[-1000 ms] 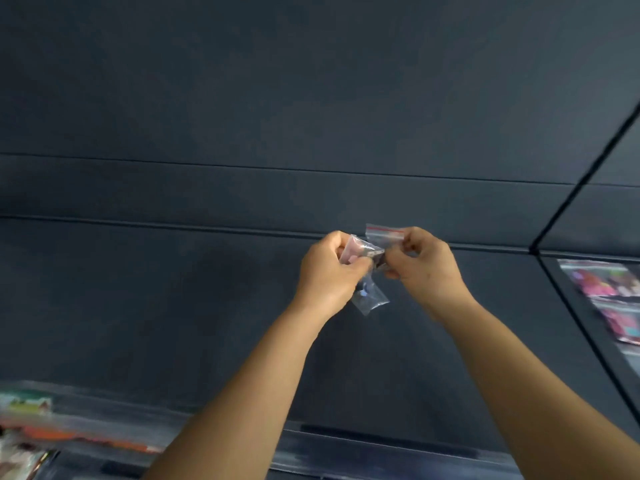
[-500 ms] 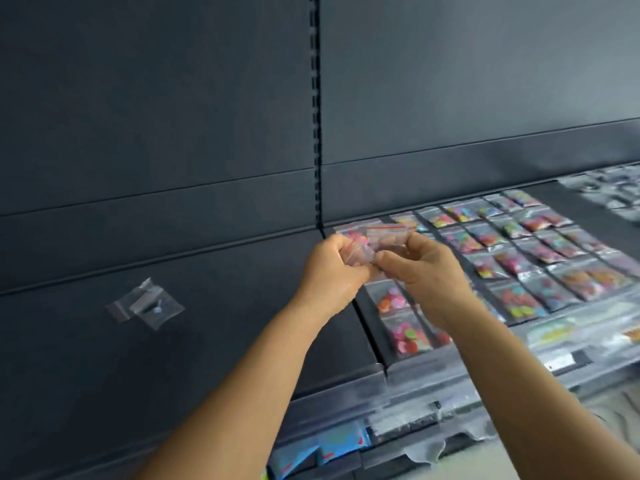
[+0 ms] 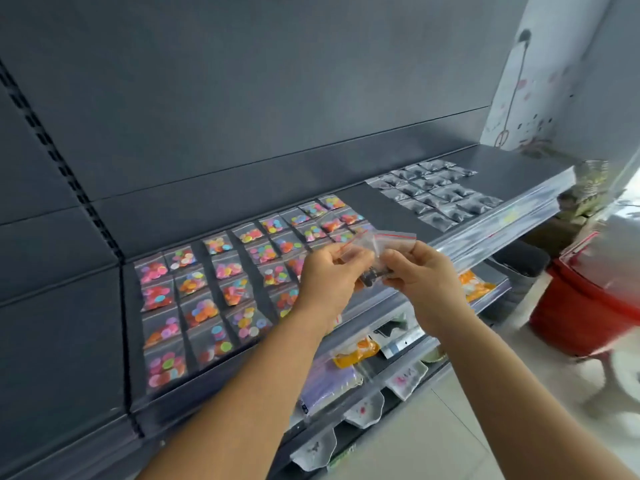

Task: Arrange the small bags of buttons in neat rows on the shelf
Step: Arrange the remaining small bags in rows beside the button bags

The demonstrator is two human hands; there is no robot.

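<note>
Both hands hold small clear zip bags with red seal strips (image 3: 377, 242) above the front of the dark shelf (image 3: 377, 199). My left hand (image 3: 329, 271) pinches them from the left, my right hand (image 3: 420, 271) from the right, and dark buttons show low in one bag. Several bags of bright coloured buttons (image 3: 221, 289) lie in neat rows across the shelf's left and middle. A block of bags with dark buttons (image 3: 434, 194) lies in rows at the right end.
Lower shelves hold an orange packet (image 3: 356, 351), a purple packet (image 3: 325, 382) and clear pockets. A red bucket (image 3: 585, 306) stands on the floor at the right. The shelf section left of the upright joint (image 3: 55, 341) carries nothing visible.
The view has swung right, from the bare shelf section to the rows of coloured and dark bags. One loose bag was left on the left section and is out of view. Both hands still hold bags.
</note>
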